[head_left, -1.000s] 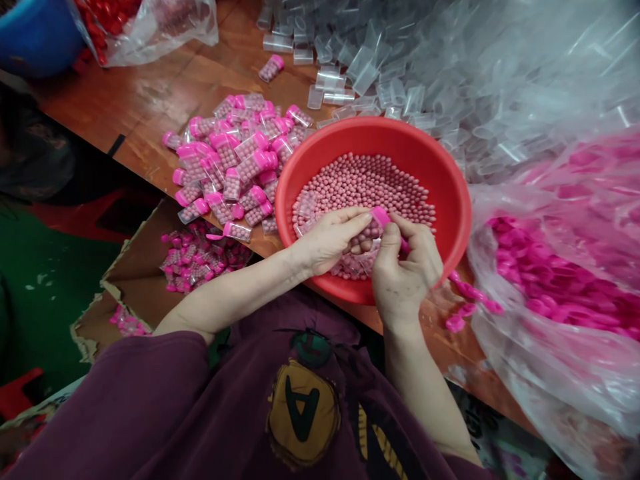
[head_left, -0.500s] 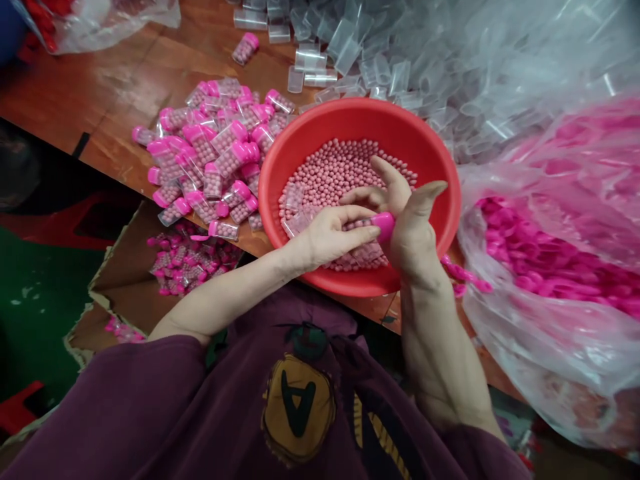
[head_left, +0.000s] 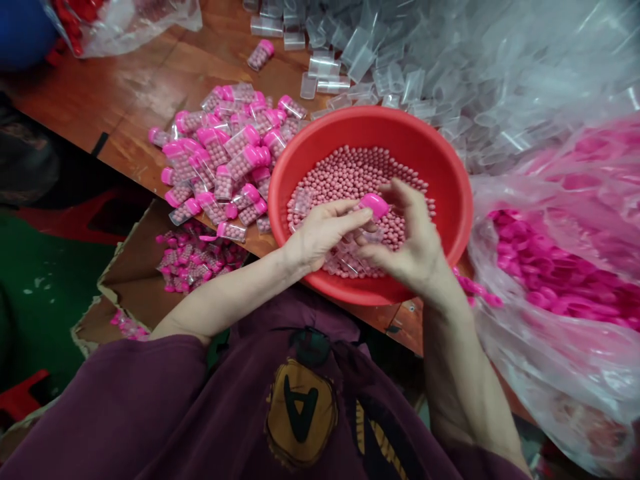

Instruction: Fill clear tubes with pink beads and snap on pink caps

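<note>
A red basin (head_left: 453, 167) at the table's front edge holds a bed of small pink beads (head_left: 350, 175) and a few clear vials. Over it my left hand (head_left: 323, 233) pinches a clear bead-filled vial with a pink cap (head_left: 374, 204) on its end. My right hand (head_left: 413, 243) is beside it, palm turned up and fingers loosely curled and apart, with the fingertips close to the cap. Whether it touches the cap I cannot tell.
A pile of filled, pink-capped vials (head_left: 225, 160) lies left of the basin on the wooden table (head_left: 130, 100). Empty clear vials (head_left: 350, 67) heap behind. A plastic bag of pink caps (head_left: 560, 267) sits right. A cardboard box (head_left: 130, 267) below holds more filled vials.
My right hand pressed a pink cap onto the vial with its palm, then turned palm up and loosened. My left hand kept hold of the vial throughout.
</note>
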`<state>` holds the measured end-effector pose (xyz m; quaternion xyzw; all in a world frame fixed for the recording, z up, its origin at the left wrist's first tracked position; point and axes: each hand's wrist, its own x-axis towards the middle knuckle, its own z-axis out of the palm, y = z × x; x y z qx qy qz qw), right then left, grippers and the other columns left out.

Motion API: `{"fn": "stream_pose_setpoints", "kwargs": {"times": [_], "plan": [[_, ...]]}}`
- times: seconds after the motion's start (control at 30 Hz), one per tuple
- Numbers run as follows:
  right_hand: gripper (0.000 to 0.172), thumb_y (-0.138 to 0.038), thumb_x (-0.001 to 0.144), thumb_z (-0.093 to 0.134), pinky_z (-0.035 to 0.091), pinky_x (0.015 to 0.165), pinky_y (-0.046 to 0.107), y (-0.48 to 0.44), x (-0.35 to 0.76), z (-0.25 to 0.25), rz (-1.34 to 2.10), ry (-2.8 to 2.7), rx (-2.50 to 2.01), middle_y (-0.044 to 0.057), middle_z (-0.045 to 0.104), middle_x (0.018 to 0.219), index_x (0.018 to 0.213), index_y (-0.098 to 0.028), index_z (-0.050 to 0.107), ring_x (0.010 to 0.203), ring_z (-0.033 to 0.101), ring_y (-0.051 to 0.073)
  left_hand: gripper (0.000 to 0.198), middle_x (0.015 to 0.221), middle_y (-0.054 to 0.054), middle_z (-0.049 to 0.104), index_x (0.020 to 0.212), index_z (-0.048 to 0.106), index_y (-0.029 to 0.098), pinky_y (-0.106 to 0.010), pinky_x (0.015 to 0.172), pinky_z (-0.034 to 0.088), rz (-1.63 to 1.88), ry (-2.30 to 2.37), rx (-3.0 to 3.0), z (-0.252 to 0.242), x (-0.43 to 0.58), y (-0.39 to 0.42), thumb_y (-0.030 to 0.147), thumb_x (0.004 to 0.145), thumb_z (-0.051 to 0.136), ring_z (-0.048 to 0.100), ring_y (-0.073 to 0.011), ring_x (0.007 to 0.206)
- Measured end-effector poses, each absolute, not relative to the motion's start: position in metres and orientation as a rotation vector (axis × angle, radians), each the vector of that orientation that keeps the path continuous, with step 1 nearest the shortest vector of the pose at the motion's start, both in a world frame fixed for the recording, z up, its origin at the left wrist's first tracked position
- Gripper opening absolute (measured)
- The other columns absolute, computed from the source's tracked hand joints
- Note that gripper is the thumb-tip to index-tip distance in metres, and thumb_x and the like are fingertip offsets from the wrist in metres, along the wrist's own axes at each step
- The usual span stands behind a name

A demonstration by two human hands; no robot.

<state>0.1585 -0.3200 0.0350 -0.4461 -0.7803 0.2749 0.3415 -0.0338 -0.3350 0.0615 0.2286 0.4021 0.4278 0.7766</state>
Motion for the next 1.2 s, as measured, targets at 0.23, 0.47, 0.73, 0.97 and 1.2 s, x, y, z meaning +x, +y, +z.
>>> {"fn": "stream_pose_setpoints", "kwargs": {"times": [0.23,0.47,0.73,0.97,1.2], "plan": [[0.077,-0.035,0.099,0.069,0.056,0.115,0.065,-0.352,0.141,0.040,0.119,-2.207,-1.401,0.025,0.072,0.154,0.170,-0.017,0.044,0.139,0.071,0.042,0.040,0.092,0.000,0.078,0.114,0.082,0.016,-0.021,0.076,0.060,0.888,0.762,0.560,0.063,-0.034,-0.338,0.042,0.089,0.100,0.071,-0.0103,0.076],[0.064,-0.043,0.101,0.065,0.058,0.101,0.056,-0.356,0.139,0.033,-0.181,-2.150,-1.341,0.021,0.081,0.128,0.157,-0.015,0.055,0.114,0.077,0.037,0.032,0.116,-0.008,0.083,0.124,0.079,0.015,-0.031,0.096,0.064,0.893,0.778,0.750,0.048,-0.031,-0.342,0.041,0.105,0.081,0.077,-0.0174,0.099],[0.088,-0.037,0.094,0.069,0.059,0.108,0.063,-0.352,0.151,0.038,0.205,-2.258,-1.325,0.023,0.067,0.157,0.174,-0.021,0.033,0.140,0.069,0.042,0.037,0.120,-0.009,0.080,0.121,0.073,0.016,-0.038,0.109,0.058,0.961,1.054,0.982,0.043,-0.026,-0.337,0.019,0.087,0.087,0.073,-0.0221,0.113],[0.097,-0.041,0.094,0.078,0.056,0.122,0.065,-0.358,0.162,0.034,0.373,-2.157,-1.274,0.020,0.061,0.167,0.177,-0.030,0.029,0.150,0.065,0.041,0.038,0.100,-0.002,0.080,0.112,0.080,0.016,-0.026,0.083,0.056,0.847,0.742,0.541,0.055,-0.032,-0.336,0.029,0.083,0.100,0.068,-0.0115,0.082],[0.078,-0.040,0.088,0.070,0.063,0.100,0.061,-0.365,0.137,0.041,0.033,-2.143,-1.461,0.024,0.078,0.142,0.158,-0.016,0.047,0.126,0.078,0.041,0.048,0.084,0.001,0.075,0.125,0.072,0.017,-0.026,0.072,0.059,0.829,0.831,0.591,0.064,-0.031,-0.346,0.035,0.088,0.098,0.069,-0.0125,0.069]]}}
